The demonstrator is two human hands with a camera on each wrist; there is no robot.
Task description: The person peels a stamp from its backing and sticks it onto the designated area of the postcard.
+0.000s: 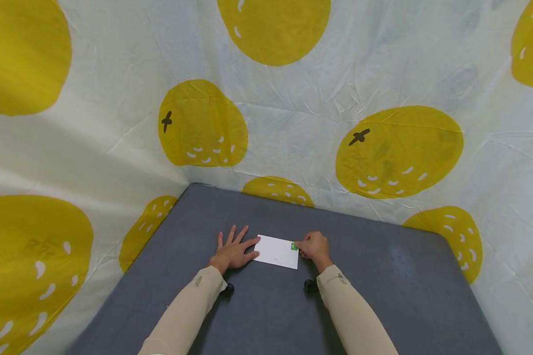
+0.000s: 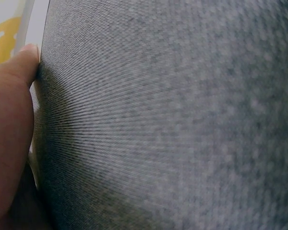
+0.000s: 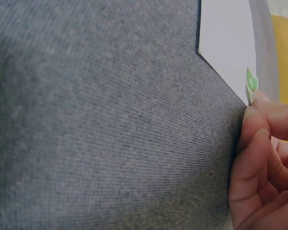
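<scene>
A white envelope [image 1: 273,253] lies on the grey padded surface, with a small green stamp [image 1: 294,246] at its upper right corner. My left hand [image 1: 233,251] is spread flat, its thumb and index finger resting on the envelope's left edge. In the left wrist view the thumb [image 2: 26,60] presses near the white edge. At the other end, my right hand [image 1: 315,248] has its fingers curled and pinches the stamp's outer edge. The right wrist view shows the stamp [image 3: 251,85] bent up from the envelope [image 3: 228,43] beside the fingertips.
The grey surface [image 1: 382,276] stretches out on all sides of the envelope. A white curtain [image 1: 288,123] with yellow fruit prints hangs behind and to the left and right. Small black devices [image 1: 311,286] sit under both wrists.
</scene>
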